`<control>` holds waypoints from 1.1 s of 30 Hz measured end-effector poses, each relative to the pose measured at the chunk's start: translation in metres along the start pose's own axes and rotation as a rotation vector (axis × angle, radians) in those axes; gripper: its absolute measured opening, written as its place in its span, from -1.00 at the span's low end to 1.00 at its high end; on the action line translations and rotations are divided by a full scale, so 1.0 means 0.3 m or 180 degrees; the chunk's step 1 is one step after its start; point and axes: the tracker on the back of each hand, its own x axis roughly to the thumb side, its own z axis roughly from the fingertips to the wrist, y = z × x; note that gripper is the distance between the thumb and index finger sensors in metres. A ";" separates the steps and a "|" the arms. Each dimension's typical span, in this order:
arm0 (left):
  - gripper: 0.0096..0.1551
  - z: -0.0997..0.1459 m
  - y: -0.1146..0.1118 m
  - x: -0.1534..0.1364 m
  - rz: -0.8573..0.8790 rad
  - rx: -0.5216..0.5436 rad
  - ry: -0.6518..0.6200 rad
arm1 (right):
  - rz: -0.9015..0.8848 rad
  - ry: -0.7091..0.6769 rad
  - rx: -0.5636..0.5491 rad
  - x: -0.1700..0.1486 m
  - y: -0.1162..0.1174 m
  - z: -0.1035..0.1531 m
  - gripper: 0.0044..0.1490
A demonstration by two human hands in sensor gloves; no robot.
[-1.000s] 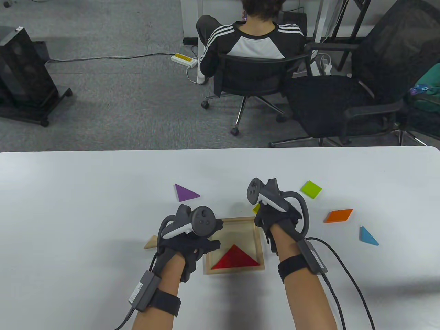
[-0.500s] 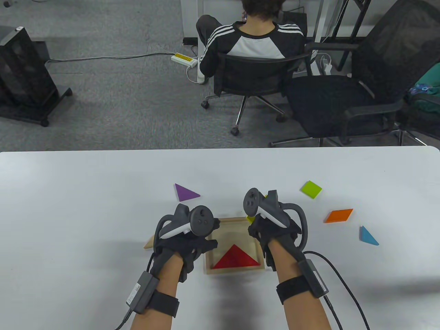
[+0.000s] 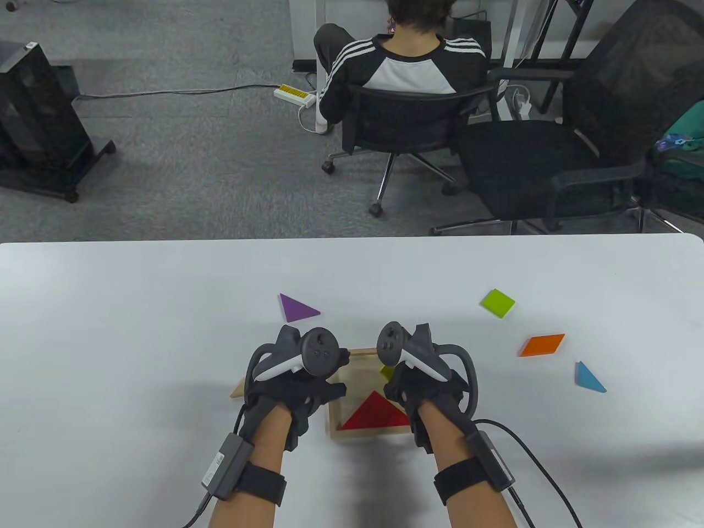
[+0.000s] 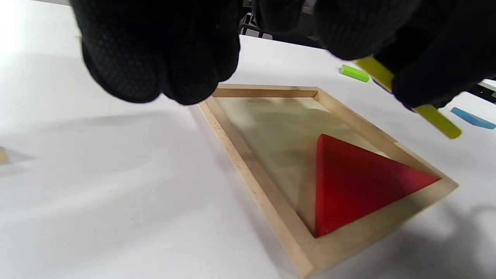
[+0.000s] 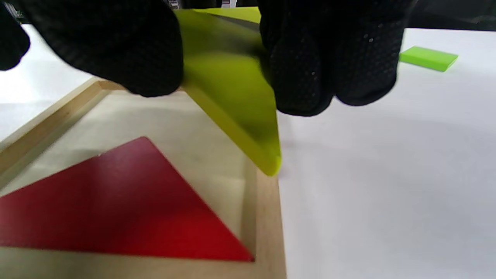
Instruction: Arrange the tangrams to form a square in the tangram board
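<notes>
The wooden tangram board (image 3: 334,422) lies near the table's front edge with a red triangle (image 3: 377,414) flat in its near part. My right hand (image 3: 410,385) pinches a yellow-green piece (image 5: 232,89) between thumb and fingers (image 5: 329,58) and holds it tilted above the board's right side (image 5: 267,217). In the left wrist view that piece (image 4: 426,110) hangs clear of the board (image 4: 252,186) and the red triangle (image 4: 356,182). My left hand (image 3: 308,388) hovers at the board's left edge, its fingers (image 4: 155,50) loosely curled and holding nothing.
Loose pieces lie around: a purple triangle (image 3: 297,308) beyond the board, a green square (image 3: 498,302), an orange parallelogram (image 3: 543,345) and a blue triangle (image 3: 588,378) to the right, a wood-coloured triangle (image 3: 239,389) left of my left hand. A seated person and office chairs are beyond the table.
My right hand has carried the yellow-green piece left and toward me, from past the board's far right corner to above its right side. The left hand has hardly moved.
</notes>
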 end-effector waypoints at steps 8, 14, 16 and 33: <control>-0.11 -0.003 -0.004 -0.004 0.0018 -0.0022 0.0008 | 0.0094 0.0043 0.0166 0.030 0.039 -0.012 0.12; -0.11 -0.004 -0.006 -0.009 0.0029 -0.0029 0.0024 | 0.0192 0.0076 0.0273 0.051 0.057 -0.014 0.11; -0.11 -0.003 -0.005 -0.009 0.0035 -0.0026 0.0022 | 0.0223 0.0102 0.0269 0.058 0.061 -0.017 0.11; -0.11 -0.001 -0.001 -0.024 0.0120 -0.0025 0.0024 | 0.0395 0.0415 0.0416 0.085 0.079 -0.052 0.05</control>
